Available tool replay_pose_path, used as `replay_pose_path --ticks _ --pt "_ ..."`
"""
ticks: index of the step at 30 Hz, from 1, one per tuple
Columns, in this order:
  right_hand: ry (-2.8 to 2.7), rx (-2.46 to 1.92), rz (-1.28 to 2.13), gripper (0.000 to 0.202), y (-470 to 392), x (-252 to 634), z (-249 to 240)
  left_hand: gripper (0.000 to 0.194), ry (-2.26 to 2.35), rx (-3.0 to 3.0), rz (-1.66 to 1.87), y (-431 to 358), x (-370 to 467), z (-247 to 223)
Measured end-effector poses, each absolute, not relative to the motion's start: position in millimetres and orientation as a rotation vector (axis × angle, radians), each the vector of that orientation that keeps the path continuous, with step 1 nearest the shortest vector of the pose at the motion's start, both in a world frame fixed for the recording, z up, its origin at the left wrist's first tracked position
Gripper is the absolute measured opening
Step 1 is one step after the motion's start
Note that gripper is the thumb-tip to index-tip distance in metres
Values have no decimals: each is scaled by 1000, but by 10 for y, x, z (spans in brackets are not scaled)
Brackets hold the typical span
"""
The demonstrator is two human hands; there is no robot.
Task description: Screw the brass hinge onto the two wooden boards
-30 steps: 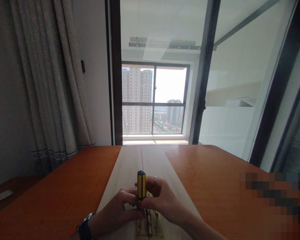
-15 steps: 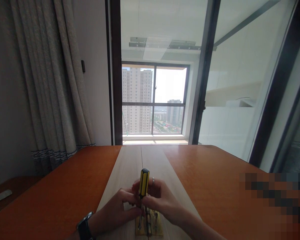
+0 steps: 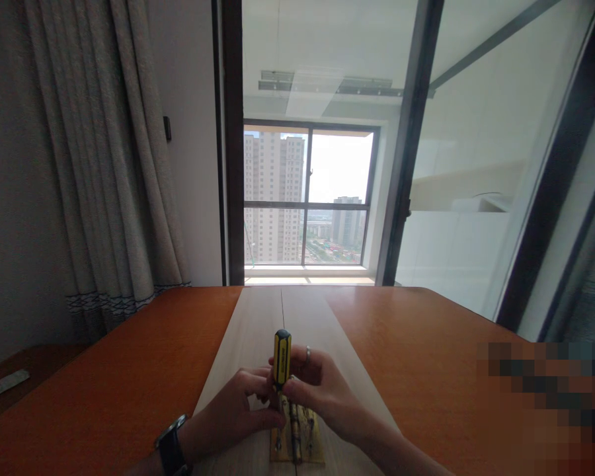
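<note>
Pinching the screwdriver (image 3: 282, 358) nearly upright with the inward-angled right hand (image 3: 323, 390) — curling the left hand (image 3: 240, 404) close beside, its hold impossible to tell — over the yellowish hinge (image 3: 296, 437) on pale boards (image 3: 250, 325).

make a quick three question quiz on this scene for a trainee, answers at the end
1. True or false: the screwdriver is held with its handle up.
2. The ring sits on:
A) the left hand
B) the right hand
C) neither hand
3. Fill in: the barrel of the hinge lies along the ____ between the two pale boards.

Key: 1. true; 2. B; 3. seam
</note>
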State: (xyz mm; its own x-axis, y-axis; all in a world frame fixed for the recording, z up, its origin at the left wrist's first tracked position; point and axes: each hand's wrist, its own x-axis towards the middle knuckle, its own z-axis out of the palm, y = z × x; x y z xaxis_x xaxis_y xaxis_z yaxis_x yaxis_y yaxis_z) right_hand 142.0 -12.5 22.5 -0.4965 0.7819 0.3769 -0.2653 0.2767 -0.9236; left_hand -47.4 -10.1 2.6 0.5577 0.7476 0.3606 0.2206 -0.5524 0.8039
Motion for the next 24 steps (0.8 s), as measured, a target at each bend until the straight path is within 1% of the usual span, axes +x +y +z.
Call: replay_pose_path --ticks 5,10,14,20,24 --pt "-1594 -533 1339 45 -92 1387 176 28 799 2108 890 -93 -479 17" --pt "-1546 -528 1375 56 -89 1394 165 36 767 2101 938 -182 -482 71" --pt "-1598 -485 1374 54 -119 1426 186 39 669 2043 910 -219 -463 167" --pt "-1639 -483 1304 44 -126 1446 196 33 646 1994 906 -181 -441 228" --pt "-1665 -469 1331 47 -125 1433 197 25 662 1985 905 -147 -440 167"
